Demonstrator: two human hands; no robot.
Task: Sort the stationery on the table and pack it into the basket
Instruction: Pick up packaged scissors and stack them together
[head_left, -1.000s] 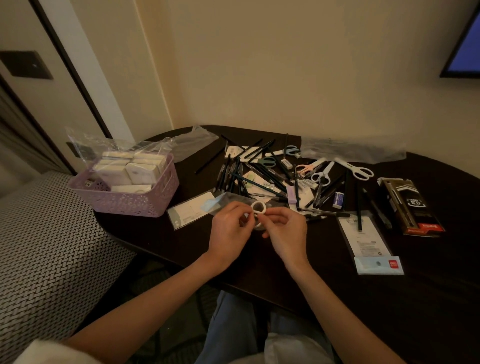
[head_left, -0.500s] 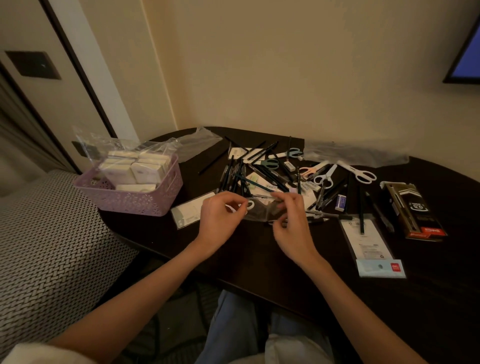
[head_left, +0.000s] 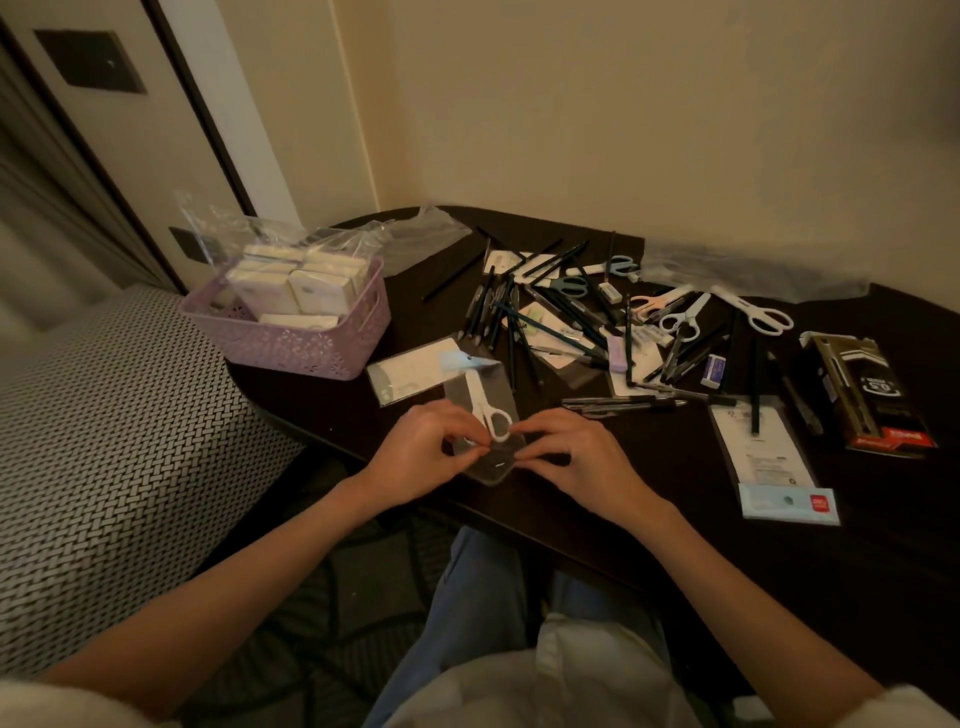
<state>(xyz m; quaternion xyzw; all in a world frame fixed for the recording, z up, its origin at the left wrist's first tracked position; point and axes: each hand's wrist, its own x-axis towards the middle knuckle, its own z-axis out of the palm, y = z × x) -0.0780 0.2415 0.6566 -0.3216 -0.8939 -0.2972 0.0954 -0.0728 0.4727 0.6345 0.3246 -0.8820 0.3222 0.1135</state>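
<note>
Since half a second ago the clear sleeve (head_left: 480, 410) has swung from crosswise to lengthwise, white scissors (head_left: 488, 410) visible inside, loops toward me. Nearest, I see my left hand (head_left: 421, 452) and right hand (head_left: 576, 457) with fingers curled, each pinching the sleeve's near end at the table (head_left: 675, 545) edge. Beyond lie loose pens (head_left: 623, 402), then the pile of pencils and scissors; the purple basket (head_left: 311, 338) sits far left, already holding white boxes. Risk, as I judge it: slick film slipping from the pinch, scissors sliding off the edge.
</note>
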